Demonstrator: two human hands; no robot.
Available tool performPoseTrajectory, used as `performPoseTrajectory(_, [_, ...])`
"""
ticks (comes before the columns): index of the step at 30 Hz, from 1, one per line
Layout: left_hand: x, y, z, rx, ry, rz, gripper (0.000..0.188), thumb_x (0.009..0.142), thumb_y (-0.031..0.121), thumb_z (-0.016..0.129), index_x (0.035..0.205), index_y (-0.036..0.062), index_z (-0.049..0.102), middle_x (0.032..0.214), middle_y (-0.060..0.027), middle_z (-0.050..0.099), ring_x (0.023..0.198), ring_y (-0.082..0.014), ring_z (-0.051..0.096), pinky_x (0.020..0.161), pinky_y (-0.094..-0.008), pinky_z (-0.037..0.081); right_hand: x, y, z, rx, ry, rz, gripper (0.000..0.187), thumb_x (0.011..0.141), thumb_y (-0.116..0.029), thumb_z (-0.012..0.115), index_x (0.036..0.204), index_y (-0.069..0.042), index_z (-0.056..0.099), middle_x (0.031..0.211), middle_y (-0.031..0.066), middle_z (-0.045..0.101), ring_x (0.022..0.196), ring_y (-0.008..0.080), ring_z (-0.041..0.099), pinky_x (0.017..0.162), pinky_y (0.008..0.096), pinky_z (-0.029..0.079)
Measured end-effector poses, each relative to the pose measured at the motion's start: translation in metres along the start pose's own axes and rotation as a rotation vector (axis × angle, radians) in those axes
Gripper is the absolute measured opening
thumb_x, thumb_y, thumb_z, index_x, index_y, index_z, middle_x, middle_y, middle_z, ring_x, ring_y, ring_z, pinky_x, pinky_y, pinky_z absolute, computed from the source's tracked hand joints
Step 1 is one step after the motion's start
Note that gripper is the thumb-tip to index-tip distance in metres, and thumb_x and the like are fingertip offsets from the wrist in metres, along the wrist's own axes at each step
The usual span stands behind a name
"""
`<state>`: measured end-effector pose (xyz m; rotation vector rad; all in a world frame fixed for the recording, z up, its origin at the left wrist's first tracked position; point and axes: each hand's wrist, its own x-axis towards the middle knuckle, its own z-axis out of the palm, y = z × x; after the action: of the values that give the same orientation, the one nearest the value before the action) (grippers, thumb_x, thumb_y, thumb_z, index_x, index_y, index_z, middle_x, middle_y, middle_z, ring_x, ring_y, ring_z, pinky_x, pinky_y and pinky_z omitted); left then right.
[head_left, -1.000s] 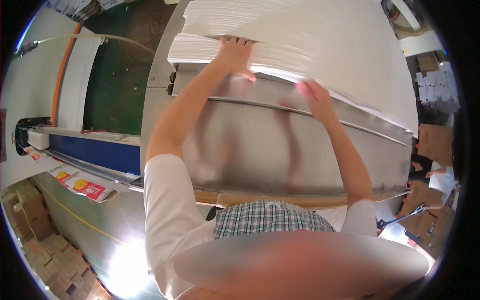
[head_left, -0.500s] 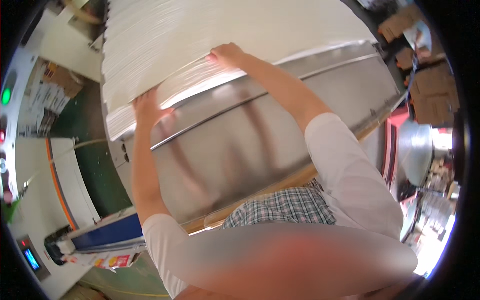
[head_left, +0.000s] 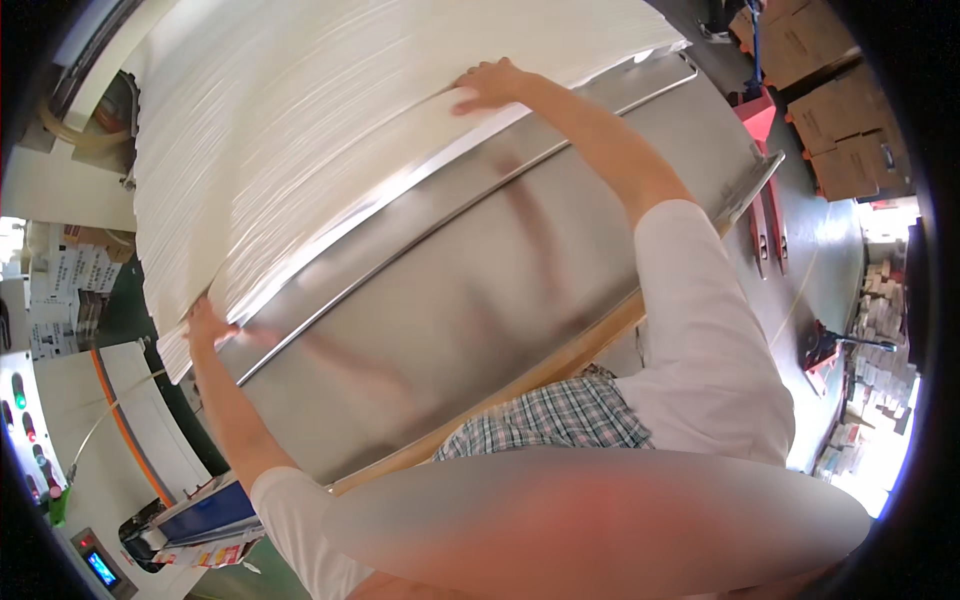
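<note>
A wide stack of thin white sheets point(head_left: 330, 110) with wavy layered edges lies on a shiny metal table point(head_left: 450, 300). My left hand point(head_left: 207, 322) is at the stack's near left corner, fingers against the sheet edges and thumb stretched toward the metal. Farther right, my right hand point(head_left: 492, 85) rests on the sheets with fingers spread and thumb apart. Between the two hands runs the edge of an upper layer, set back from the layers beneath. Some left fingertips are hard to make out.
A metal bar point(head_left: 410, 236) crosses the table, which has a wooden front edge point(head_left: 480, 405). At left stands a machine with a lit screen point(head_left: 100, 568) and coloured buttons. Cardboard boxes point(head_left: 850, 130) and a red pallet jack point(head_left: 757, 115) are at right.
The view has turned, so stack and table now slope more steeply. My left hand appears lower and farther left. My right hand's fingers have spread from a tighter curl.
</note>
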<state>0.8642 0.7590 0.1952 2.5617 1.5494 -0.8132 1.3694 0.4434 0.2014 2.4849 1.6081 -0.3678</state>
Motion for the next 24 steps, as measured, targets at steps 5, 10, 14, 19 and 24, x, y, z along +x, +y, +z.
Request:
performPoseTrajectory(5, [0.009,-0.007,0.005,0.043,-0.064,-0.199,0.117,0.048,0.015,0.083,0.137,0.0203,0.008,0.142,-0.0108,0.018,0.129,-0.0375,0.016,0.097,-0.0649,0.02,-0.018,0.11,-0.016,-0.051,-0.161,-0.059,0.087,0.057,-0.054,0.069,0.13,-0.018,0.036,0.127,0.0072,0.042,0.119,0.0268,0.037,0.095,0.05,0.028])
performPoseTrajectory(10, [0.037,-0.038,0.037,0.045,0.033,-0.155,0.12,0.042,0.009,0.083,0.136,0.0253,0.011,0.141,-0.0107,0.018,0.13,-0.0325,0.017,0.105,-0.0524,0.017,-0.011,0.235,0.0,-0.191,-0.352,0.107,0.108,0.037,-0.024,0.084,0.131,-0.019,0.03,0.128,0.0084,0.04,0.121,0.0304,0.034,0.094,0.0546,0.029])
performPoseTrajectory(14, [0.043,-0.042,0.049,0.01,0.028,-0.162,0.117,0.042,0.008,0.082,0.135,0.0239,0.013,0.139,-0.0121,0.023,0.129,-0.0306,0.02,0.103,-0.0534,0.016,-0.028,0.336,0.026,-0.34,-0.29,0.256,0.108,0.037,-0.014,0.082,0.131,-0.012,0.029,0.129,0.0143,0.037,0.122,0.0307,0.031,0.096,0.0524,0.029])
performPoseTrajectory(19, [0.039,-0.064,0.068,-0.121,0.3,-0.027,0.096,0.053,0.01,0.077,0.132,0.0219,0.025,0.136,-0.0131,0.029,0.127,-0.0298,0.024,0.104,-0.0454,0.017,-0.042,0.389,0.042,-0.337,-0.061,0.363,0.094,0.047,-0.007,0.076,0.129,-0.018,0.032,0.131,0.0128,0.035,0.123,0.029,0.031,0.098,0.0469,0.028])
performPoseTrajectory(24, [0.024,-0.059,0.076,-0.123,0.511,-0.012,0.067,0.066,0.015,0.065,0.127,0.0185,0.038,0.131,-0.0131,0.036,0.124,-0.0303,0.03,0.103,-0.0425,0.019,-0.049,0.38,0.061,-0.195,0.178,0.244,0.079,0.055,-0.001,0.067,0.126,-0.02,0.038,0.129,0.0101,0.039,0.123,0.0275,0.032,0.099,0.0417,0.027])
